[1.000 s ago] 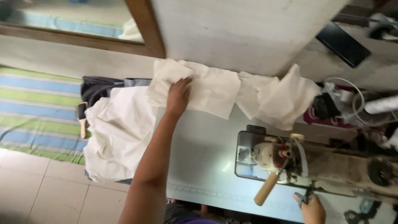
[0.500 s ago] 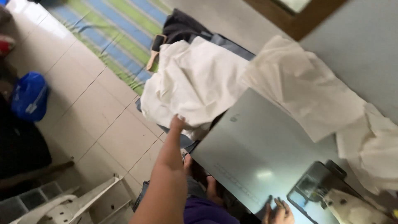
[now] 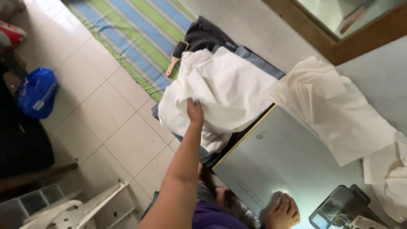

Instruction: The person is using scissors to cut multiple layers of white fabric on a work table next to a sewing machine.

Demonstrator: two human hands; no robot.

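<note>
Bare tile floor [image 3: 106, 127] lies open beside the table edge [image 3: 243, 135]; left hand [image 3: 194, 111] grips cream cloth [image 3: 229, 91], right hand [image 3: 283, 210] rests curled on the table; blue bag [image 3: 37, 92] far off.

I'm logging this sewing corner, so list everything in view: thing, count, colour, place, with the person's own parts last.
cream fabric pile: one heap, off-white, beside the table's left end, over dark cloth
cut fabric pieces: one stack, off-white, on the table's far side
dark garments: a few, charcoal and blue-grey, under the heap
brush: one, wooden handle, black head, on the mat's edge
striped mat: one, blue, green and white, on the floor
table: one, grey top
sewing machine: one, partly seen, lower right
blue bag: one, on the floor, left
plastic chair: one, white, lower left
left hand: touching the cream heap
right hand: resting on the table's near edge
</note>
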